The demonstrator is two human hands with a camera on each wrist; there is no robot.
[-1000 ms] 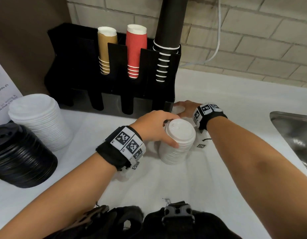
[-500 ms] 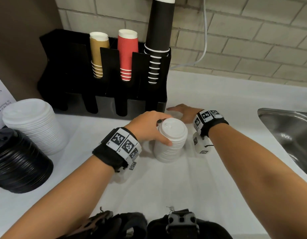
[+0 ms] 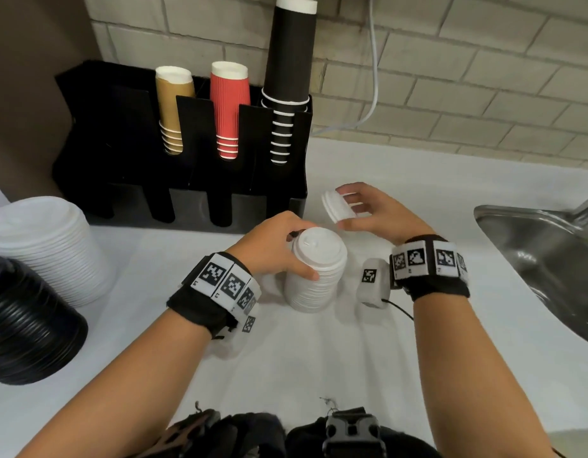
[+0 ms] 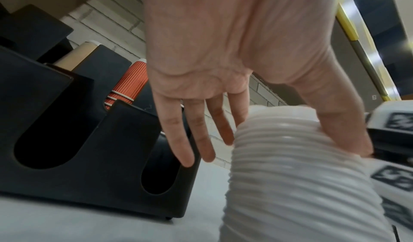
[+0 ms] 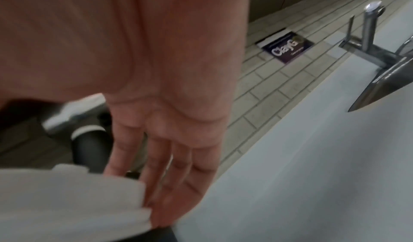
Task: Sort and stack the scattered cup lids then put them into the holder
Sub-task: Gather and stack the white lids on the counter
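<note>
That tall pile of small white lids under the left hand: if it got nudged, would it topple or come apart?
Probably tippy: the stack of small white lids stands taller than it is wide, and the left hand grips its top. Its nested ribs, seen in the left wrist view, suggest it would lift as one piece. Likely light, being thin plastic.

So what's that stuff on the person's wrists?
Both arms are bare, with no sleeves. Each wrist wears a black band carrying white squares printed with black checker-like codes. A small white box with a thin black cable hangs under the right wrist band.
</note>
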